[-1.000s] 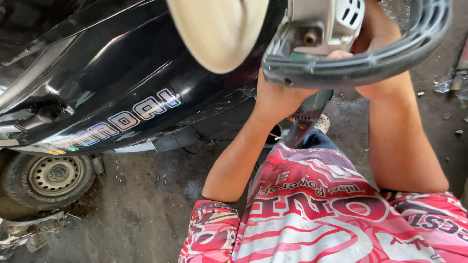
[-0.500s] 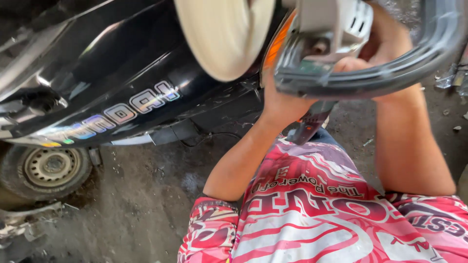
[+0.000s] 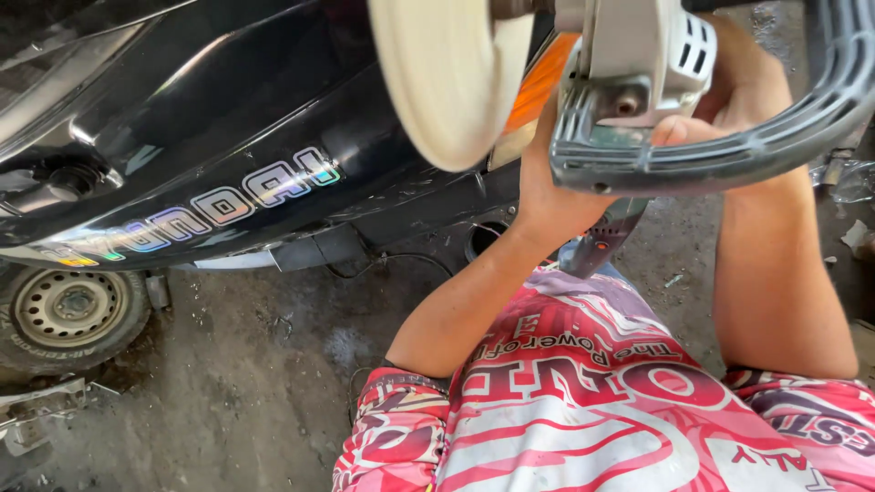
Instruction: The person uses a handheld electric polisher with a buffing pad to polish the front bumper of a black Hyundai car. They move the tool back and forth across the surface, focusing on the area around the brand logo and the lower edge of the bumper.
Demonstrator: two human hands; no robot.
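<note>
I hold a grey electric polisher point(image 3: 638, 55) with both hands. Its round cream buffing pad point(image 3: 447, 82) sits against the glossy black scooter side panel point(image 3: 228, 118), beside an orange turn-signal lens point(image 3: 538, 87). My left hand point(image 3: 547, 182) grips the tool's rear body from below. My right hand point(image 3: 747, 82) wraps the head end behind the grey loop handle point(image 3: 729, 155). My red and white patterned shirt point(image 3: 592, 401) fills the bottom of the view.
A small scooter wheel point(image 3: 68, 305) with a cream rim rests on the dirty concrete floor point(image 3: 255, 392) at the left. Metal scraps point(image 3: 36, 410) lie at the lower left, and crumpled debris point(image 3: 848, 182) at the right edge.
The polisher and pad have shifted a little to the right along the black panel. Both hands keep the same grip.
</note>
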